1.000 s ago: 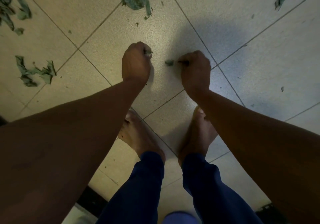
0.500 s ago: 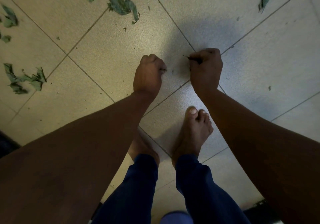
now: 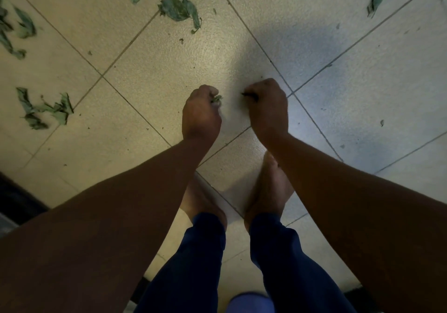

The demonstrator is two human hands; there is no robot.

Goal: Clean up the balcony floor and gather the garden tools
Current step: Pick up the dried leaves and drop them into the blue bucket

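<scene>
Bare tiled floor [image 3: 169, 71] lies ahead; scattered leaves [image 3: 180, 10] beyond and left.

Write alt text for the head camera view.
Seen from above, a barefoot person's left hand grips leaf scraps and the right hand grips a dark bit above a tiled floor. Fallen green leaves lie scattered ahead and to the left.

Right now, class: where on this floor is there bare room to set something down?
The tile ahead of both hands, between the big leaf and the left hand, is bare. The right-side tiles hold only specks. The left edge, around the leaf cluster, is crowded.
</scene>
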